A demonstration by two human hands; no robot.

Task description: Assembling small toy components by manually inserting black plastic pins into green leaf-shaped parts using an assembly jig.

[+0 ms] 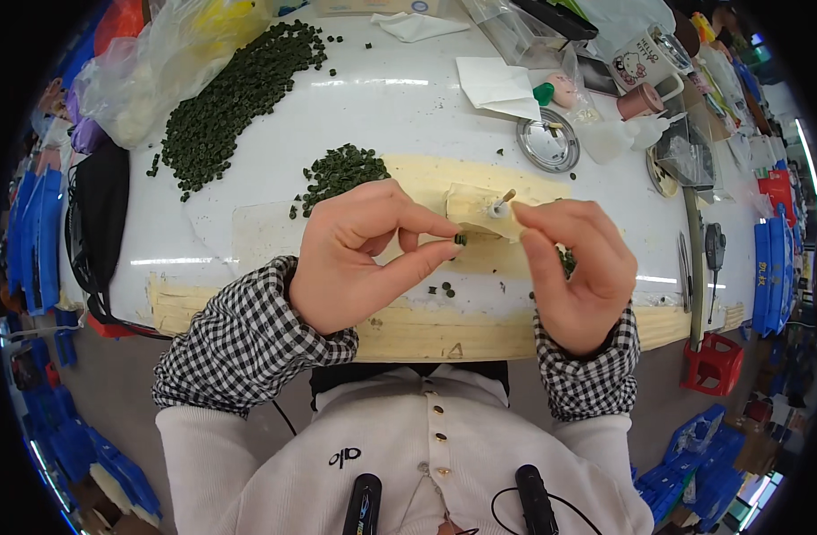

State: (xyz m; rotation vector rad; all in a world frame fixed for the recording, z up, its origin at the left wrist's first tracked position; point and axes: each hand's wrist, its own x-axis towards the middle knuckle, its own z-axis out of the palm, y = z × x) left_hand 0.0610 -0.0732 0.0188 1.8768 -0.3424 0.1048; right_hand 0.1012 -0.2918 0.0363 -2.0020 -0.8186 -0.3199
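My left hand [359,254] pinches a small dark green part [461,239] between thumb and forefinger. Just beyond the fingertips stands a block wrapped in cream tape [466,203], with a short brown peg [507,197] sticking up from its top. My right hand [582,267] is at the block's right side, thumb and forefinger brought together; what lies between them, if anything, is too small to tell. A small heap of dark green parts [344,169] lies beyond my left hand. Several loose ones [447,290] are scattered on the table in front of the block.
A large pile of green parts [239,98] spreads at the far left beside clear plastic bags [159,67]. At the far right are a round metal lid [548,143], white paper [497,86] and a mug [642,62]. Cream tape [408,334] covers the table's near edge.
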